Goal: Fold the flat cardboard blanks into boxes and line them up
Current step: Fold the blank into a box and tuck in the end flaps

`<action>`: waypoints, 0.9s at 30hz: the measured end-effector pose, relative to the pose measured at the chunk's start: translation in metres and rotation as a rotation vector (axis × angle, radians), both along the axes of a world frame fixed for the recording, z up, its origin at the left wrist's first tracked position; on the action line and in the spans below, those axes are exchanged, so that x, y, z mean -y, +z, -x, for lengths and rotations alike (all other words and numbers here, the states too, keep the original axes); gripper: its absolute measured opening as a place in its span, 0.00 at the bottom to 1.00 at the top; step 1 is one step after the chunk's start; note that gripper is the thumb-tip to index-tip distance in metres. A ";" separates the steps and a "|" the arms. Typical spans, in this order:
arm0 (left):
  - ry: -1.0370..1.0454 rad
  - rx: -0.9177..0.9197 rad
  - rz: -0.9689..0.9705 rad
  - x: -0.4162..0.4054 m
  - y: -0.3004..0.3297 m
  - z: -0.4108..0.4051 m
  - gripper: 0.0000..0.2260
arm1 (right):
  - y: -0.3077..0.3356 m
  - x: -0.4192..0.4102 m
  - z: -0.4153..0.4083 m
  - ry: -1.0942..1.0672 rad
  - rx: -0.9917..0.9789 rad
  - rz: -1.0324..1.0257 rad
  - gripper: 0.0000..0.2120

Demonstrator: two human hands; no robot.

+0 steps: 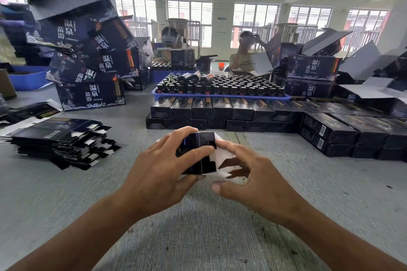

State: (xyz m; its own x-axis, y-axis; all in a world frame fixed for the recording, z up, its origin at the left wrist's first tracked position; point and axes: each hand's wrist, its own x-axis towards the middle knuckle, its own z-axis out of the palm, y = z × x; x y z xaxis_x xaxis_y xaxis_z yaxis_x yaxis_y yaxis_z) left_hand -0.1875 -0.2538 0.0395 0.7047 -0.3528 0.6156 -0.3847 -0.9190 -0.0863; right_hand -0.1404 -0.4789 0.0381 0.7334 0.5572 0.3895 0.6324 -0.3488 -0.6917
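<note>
A small black cardboard box (203, 154), half folded with white inner flaps showing on its right end, is held above the grey table at centre. My left hand (163, 171) grips its left side, fingers curled over the top and thumb underneath. My right hand (248, 174) has its fingers curled at the white end flaps, index fingertip pressing on the box's top corner. A stack of flat black blanks (59, 141) lies to the left. Folded black boxes (222, 112) stand lined up in rows across the table beyond my hands.
A blue tray (220, 95) of dark bottles sits behind the rows. More finished boxes (343, 134) are stacked at right. Large dark printed cartons (90, 94) pile up at the back left and right. Two people sit across the table.
</note>
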 end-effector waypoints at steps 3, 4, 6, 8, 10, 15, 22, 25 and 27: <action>0.002 0.003 -0.009 0.002 0.001 0.001 0.23 | 0.000 -0.002 0.001 -0.052 0.054 -0.076 0.29; 0.001 0.006 -0.015 0.003 0.002 0.001 0.23 | -0.001 -0.002 0.001 -0.068 0.065 -0.099 0.27; -0.004 0.018 -0.039 0.005 0.004 0.002 0.22 | -0.001 -0.003 0.002 -0.086 0.078 -0.137 0.24; -0.008 0.029 -0.065 0.005 0.005 0.003 0.23 | -0.001 -0.003 0.003 -0.096 0.087 -0.164 0.22; -0.007 0.041 -0.087 0.006 0.005 0.003 0.22 | -0.001 -0.004 0.003 -0.103 0.095 -0.178 0.20; 0.001 0.057 -0.129 0.007 0.006 0.003 0.20 | -0.004 -0.005 0.002 -0.125 0.120 -0.163 0.19; 0.021 0.058 -0.059 0.005 0.003 0.002 0.23 | 0.000 -0.002 -0.002 -0.060 -0.024 -0.237 0.28; 0.007 0.076 -0.051 0.005 0.002 0.002 0.23 | 0.002 -0.003 0.000 -0.031 -0.054 -0.274 0.21; -0.009 0.074 -0.014 0.007 0.001 0.002 0.25 | 0.002 -0.004 0.000 -0.027 -0.086 -0.301 0.14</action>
